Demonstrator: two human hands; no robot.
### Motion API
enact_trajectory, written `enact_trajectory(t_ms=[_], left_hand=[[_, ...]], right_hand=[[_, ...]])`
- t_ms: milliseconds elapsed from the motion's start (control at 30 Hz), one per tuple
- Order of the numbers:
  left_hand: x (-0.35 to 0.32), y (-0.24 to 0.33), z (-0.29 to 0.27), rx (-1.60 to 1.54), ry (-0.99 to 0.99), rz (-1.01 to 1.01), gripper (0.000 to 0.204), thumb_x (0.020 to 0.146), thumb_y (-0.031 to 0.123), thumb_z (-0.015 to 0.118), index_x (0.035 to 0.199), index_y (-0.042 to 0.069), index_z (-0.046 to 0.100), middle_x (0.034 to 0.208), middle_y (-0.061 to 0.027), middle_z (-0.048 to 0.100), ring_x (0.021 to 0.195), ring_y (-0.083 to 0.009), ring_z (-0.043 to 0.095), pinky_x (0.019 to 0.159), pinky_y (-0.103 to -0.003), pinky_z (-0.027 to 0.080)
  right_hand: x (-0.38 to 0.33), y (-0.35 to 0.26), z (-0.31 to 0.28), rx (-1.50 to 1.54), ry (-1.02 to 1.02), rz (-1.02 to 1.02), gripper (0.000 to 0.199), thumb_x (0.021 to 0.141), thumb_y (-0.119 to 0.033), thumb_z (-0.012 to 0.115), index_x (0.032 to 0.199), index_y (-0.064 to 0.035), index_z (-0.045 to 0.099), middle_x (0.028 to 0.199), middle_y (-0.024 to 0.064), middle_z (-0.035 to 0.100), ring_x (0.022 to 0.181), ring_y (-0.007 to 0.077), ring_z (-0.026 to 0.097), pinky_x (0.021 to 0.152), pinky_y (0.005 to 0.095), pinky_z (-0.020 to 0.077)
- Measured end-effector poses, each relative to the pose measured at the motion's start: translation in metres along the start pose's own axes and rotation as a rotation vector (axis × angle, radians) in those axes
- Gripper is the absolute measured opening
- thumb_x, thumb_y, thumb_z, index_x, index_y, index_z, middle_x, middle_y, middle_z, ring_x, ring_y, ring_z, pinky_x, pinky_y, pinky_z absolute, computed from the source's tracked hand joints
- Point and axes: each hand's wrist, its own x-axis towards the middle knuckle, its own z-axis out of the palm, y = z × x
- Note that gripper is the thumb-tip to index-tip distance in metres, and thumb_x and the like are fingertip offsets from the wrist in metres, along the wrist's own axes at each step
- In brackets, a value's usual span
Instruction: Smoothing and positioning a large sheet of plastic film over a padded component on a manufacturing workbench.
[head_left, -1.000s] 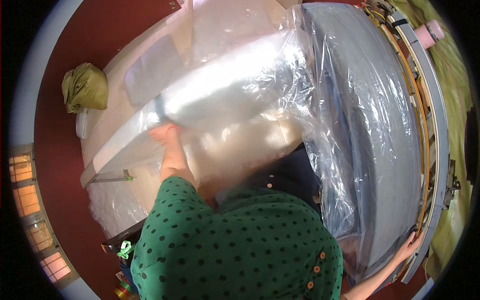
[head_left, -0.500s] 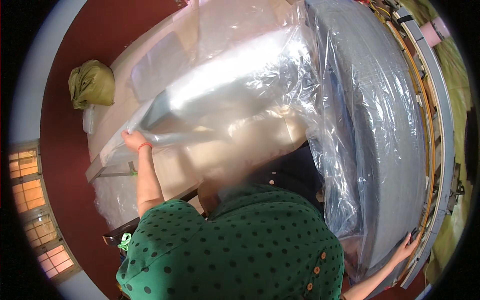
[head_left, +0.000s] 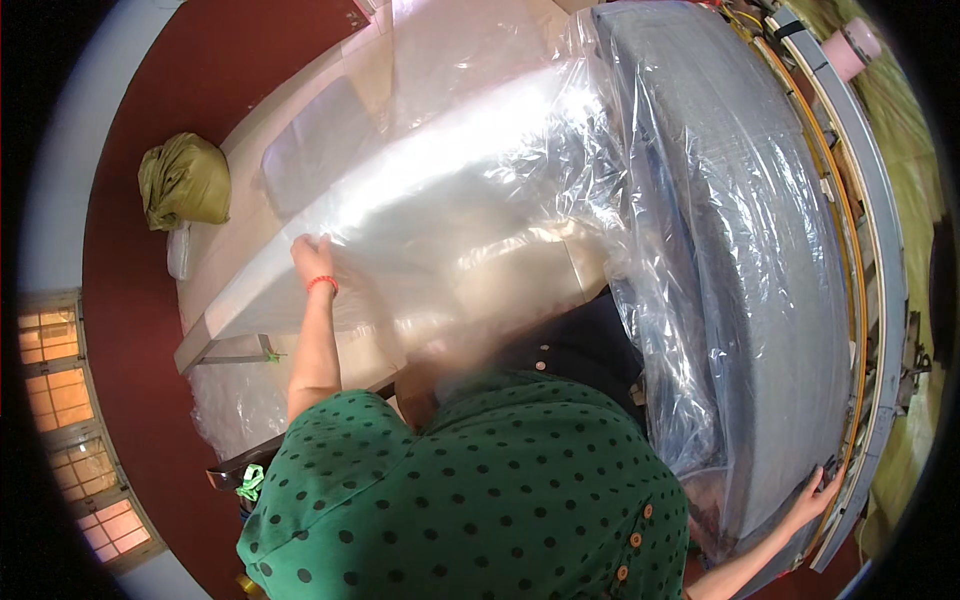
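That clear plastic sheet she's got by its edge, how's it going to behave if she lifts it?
The clear plastic sheet looks thin and wrinkled, so probably floppy and light. Its glossy shine suggests a slippery grip for the left hand. It drapes over the long grey slab, so it may cling or drag.

Single head-worn fisheye, steeply downward, close over the work

The clear plastic sheet hides the left fingertips.

The plastic sheet lies over the table, the wrapped mattress stands right of it, and 1 sack lies to the left.
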Motion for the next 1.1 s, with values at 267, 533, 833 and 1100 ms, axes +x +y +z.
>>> enact_trajectory(t_ms=[267,533,833,1100], left_hand=[[0.041,-0.098,0.004,-0.182,-0.222,-0.627,0.019,0.075,0.017,0.056,0.085,0.004,0.065,0.084,-0.0106,0.065,0.076,-0.0207,0.060,0.068,-0.034,0.045],[0.102,0.029,-0.042,-0.412,-0.206,-0.360,0.023,0.078,0.015,0.046,0.082,0.002,0.065,0.083,-0.0072,0.063,0.075,-0.0152,0.056,0.069,-0.030,0.043],[0.080,0.391,-0.179,-1.303,-0.972,0.619,0.016,0.079,0.014,0.056,0.083,0.000,0.064,0.100,-0.0060,0.051,0.095,-0.0139,0.045,0.084,-0.028,0.032],[0.011,0.530,-0.260,-1.469,-1.211,1.021,0.013,0.083,0.012,0.053,0.084,0.001,0.059,0.088,-0.0043,0.056,0.073,-0.0073,0.048,0.066,-0.019,0.038]], right_hand=[[-0.002,0.003,0.008,0.035,0.016,0.020,0.044,0.086,-0.019,0.054,0.126,-0.0051,0.040,0.123,0.0127,0.045,0.106,0.0225,0.048,0.080,0.0302,0.0424],[0.022,-0.049,0.003,0.263,0.003,0.112,0.041,0.086,-0.015,0.052,0.125,-0.0059,0.041,0.120,0.0115,0.047,0.096,0.0198,0.051,0.076,0.0315,0.0438],[0.071,-0.292,-0.003,0.764,-0.170,-0.343,0.019,0.074,-0.007,0.060,0.093,-0.0009,0.061,0.094,0.0126,0.061,0.088,0.0235,0.059,0.078,0.0299,0.0452],[0.063,-0.400,-0.031,1.967,-0.589,-0.160,0.062,0.071,-0.006,0.068,0.122,-0.0042,0.034,0.088,0.0072,0.057,0.072,0.0067,0.052,0.065,0.0210,0.0441]])
